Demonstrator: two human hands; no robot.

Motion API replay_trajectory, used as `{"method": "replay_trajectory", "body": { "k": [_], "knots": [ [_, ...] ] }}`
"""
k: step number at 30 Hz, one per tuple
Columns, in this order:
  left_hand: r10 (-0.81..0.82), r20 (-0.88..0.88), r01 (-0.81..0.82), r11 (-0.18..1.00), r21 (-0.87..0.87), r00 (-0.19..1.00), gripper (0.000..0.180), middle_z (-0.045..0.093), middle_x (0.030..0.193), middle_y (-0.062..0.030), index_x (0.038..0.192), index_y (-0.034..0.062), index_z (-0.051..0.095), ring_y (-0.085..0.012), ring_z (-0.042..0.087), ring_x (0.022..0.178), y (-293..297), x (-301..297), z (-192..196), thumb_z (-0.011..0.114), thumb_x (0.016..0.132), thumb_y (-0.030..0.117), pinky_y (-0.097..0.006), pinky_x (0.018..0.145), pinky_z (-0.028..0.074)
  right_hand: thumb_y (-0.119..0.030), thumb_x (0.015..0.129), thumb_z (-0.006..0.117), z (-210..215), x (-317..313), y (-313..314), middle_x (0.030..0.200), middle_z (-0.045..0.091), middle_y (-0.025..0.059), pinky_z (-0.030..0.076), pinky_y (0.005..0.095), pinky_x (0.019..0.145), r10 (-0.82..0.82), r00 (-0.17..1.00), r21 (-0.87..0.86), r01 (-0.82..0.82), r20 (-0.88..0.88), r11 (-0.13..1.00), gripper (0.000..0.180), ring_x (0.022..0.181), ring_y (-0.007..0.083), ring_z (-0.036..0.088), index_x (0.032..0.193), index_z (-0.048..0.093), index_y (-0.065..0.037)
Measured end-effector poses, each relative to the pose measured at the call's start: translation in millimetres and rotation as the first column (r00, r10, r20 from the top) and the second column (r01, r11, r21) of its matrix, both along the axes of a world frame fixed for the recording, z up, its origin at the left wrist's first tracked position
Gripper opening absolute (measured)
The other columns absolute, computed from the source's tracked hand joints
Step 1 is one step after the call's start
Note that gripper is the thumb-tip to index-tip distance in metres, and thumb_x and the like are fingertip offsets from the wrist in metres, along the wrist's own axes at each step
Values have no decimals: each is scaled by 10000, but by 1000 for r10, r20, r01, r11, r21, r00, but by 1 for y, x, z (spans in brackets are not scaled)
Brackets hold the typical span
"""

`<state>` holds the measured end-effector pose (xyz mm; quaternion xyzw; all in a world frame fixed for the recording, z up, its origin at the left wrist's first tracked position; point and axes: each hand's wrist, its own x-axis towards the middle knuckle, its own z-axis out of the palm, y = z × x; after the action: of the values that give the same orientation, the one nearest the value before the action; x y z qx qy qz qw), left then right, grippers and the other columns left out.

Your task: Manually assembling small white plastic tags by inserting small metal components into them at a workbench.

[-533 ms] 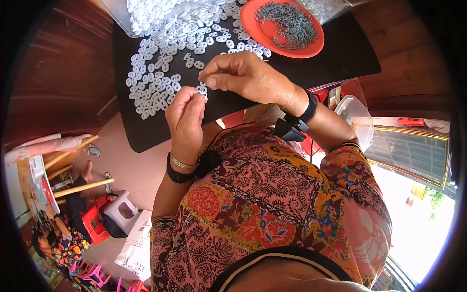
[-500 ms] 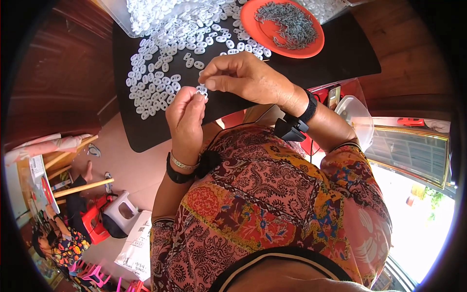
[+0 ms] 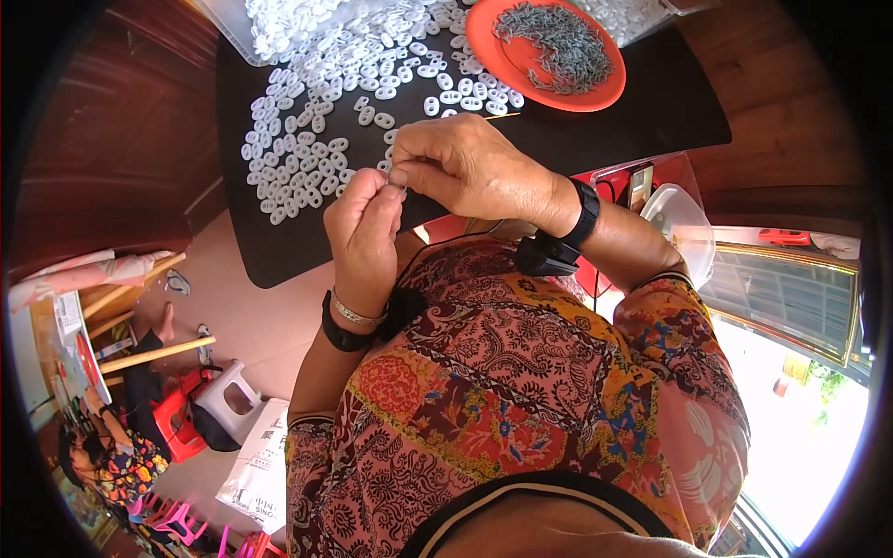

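My left hand (image 3: 363,228) is closed in a pinch over the near edge of the dark table (image 3: 642,121). Between its thumb and index finger is a small white oval plastic piece, now almost wholly hidden by the fingers. The fingertips of my right hand (image 3: 474,172) meet those of the left, thumb against index finger; what they pinch, if anything, is too small to make out. Just beyond my hands lie many loose white oval pieces (image 3: 298,172), each with two holes. An orange-red plate (image 3: 600,100) holds a heap of small grey screw-like pieces (image 3: 558,51).
A clear tub (image 3: 228,33) and a heap of white pieces (image 3: 363,46) stand at the far left. A clear bag (image 3: 642,17) lies behind the plate. A thin yellowish stick (image 3: 502,115) rests near it. Lower left are stools (image 3: 231,402) and another person (image 3: 121,456).
My right fingertips have closed in on the left ones, covering the white oval piece that showed between them before. Both hands have shifted slightly to the right.
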<state>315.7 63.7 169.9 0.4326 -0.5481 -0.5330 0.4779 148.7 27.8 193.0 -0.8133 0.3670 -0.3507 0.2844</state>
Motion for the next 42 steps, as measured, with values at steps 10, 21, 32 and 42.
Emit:
{"method": "replay_trajectory", "body": {
  "k": [10,21,32,42],
  "knots": [
    [98,-116,-96,995,24,988,139,409,576,31,772,7,532,-37,339,491,-11,9,9,494,882,82,-205,456,243,-160,834,687,42,-16,-1,812,640,76,481,252,638,-23,957,-1,25,289,1000,215,706,139,603,938,641,22],
    [310,-341,-331,944,-4,888,107,410,613,-14,825,12,492,-82,362,526,-20,45,8,464,884,98,-222,469,261,-160,829,634,130,-172,-47,846,648,104,474,314,649,267,942,-487,-138,206,863,200,758,205,594,902,640,26],
    [325,-334,-352,936,-23,885,116,389,601,4,818,44,451,-68,331,498,-8,56,5,452,889,135,-208,431,226,-147,851,608,115,-59,-13,836,653,82,478,298,647,312,948,-509,-242,56,826,185,752,184,605,914,649,22],
    [367,-368,-409,911,-42,855,121,402,598,-9,799,28,472,-75,346,502,-6,68,4,437,884,105,-210,455,258,-136,870,585,116,-55,-13,827,658,63,482,284,646,317,939,-297,-267,135,917,179,746,165,616,925,657,17]
  ]
}}
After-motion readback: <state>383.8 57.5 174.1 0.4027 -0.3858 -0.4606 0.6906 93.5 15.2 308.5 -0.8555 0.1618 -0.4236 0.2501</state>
